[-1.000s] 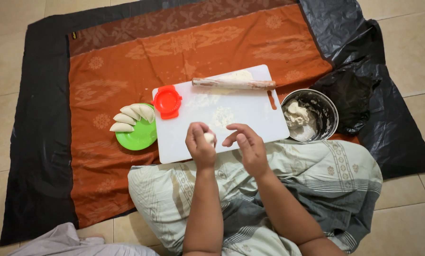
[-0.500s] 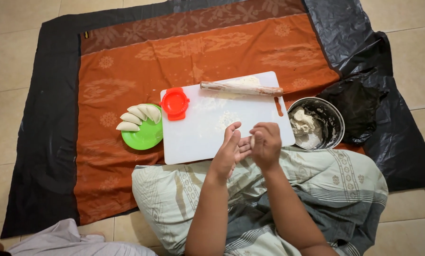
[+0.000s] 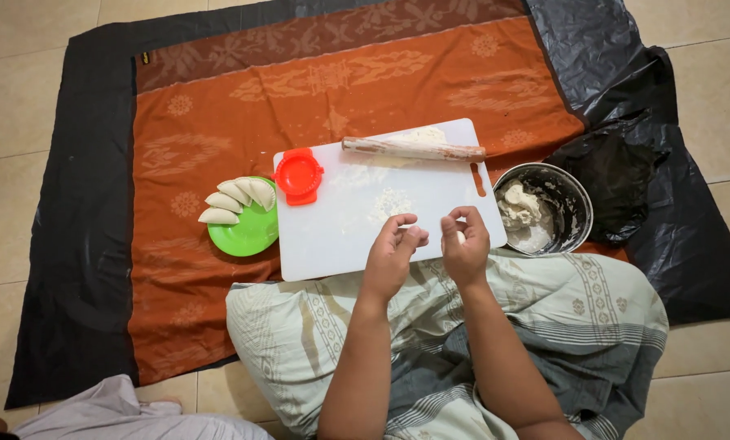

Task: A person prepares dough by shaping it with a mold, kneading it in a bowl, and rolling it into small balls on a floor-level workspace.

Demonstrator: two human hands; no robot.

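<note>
Two hands meet over the near edge of your white cutting board (image 3: 332, 236): your right hand (image 3: 465, 248) pinches a small pale bit of dough (image 3: 461, 237), mostly hidden by fingers; your left hand (image 3: 392, 257) curls loosely, contents unclear. Rolling pin (image 3: 412, 149), red dumpling press (image 3: 298, 175), dough bowl (image 3: 572, 204) and green plate (image 3: 251, 236) of folded dumplings (image 3: 233, 200) ring the board within reach.

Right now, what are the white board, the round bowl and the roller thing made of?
The white board looks like smooth plastic: even, matte, with a cut-out slot. The bowl seems metal, its grey rim glinting. The rolling pin is probably wood, brownish under a floury dusting, though that coat makes it hard to tell.
</note>
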